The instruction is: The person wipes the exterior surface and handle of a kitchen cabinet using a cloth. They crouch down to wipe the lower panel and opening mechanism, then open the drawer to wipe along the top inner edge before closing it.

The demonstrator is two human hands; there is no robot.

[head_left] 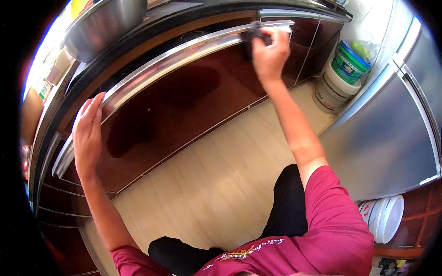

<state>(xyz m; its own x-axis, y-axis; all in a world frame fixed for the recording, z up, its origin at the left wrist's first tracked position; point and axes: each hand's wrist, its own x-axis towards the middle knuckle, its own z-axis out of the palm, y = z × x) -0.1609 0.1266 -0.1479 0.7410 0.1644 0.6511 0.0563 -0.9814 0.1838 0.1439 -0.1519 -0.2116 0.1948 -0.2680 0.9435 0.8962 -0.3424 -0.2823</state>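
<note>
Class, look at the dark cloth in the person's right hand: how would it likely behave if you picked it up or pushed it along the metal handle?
The dark cloth looks bunched under the right hand, so it is probably floppy and light. Pressed on the smooth metal handle, it would likely slide easily.

My head camera looks steeply down from above at the cabinet front (184,101) and floor (221,184), close in, my forearms entering from the lower edge.
</note>
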